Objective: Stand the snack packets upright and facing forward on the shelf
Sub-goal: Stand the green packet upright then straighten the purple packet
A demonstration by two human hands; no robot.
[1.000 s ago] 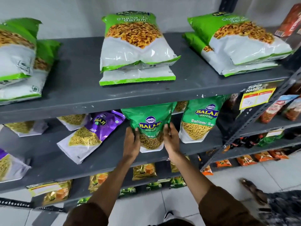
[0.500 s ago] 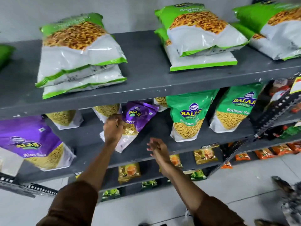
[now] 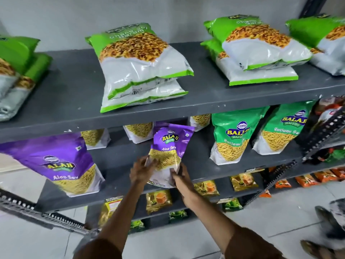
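Currently both hands hold the lower part of the purple packet (image 3: 169, 146) at the front edge of the middle shelf (image 3: 119, 165). The left hand (image 3: 140, 172) is closed around the lower left corner, fingers curled onto the face. The right hand (image 3: 180, 178) grips the lower right edge, thumb on the front. Its base sits between the two hands, at or just past the shelf edge; contact with the shelf cannot be confirmed. The printed face points forward. The long axis runs up and away from the hands and leans slightly right, top near the underside of the upper shelf (image 3: 205, 101). Judgement: seat the base squarely and bring the axis vertical. Two green packets (image 3: 231, 137) stand upright to the right, well apart.
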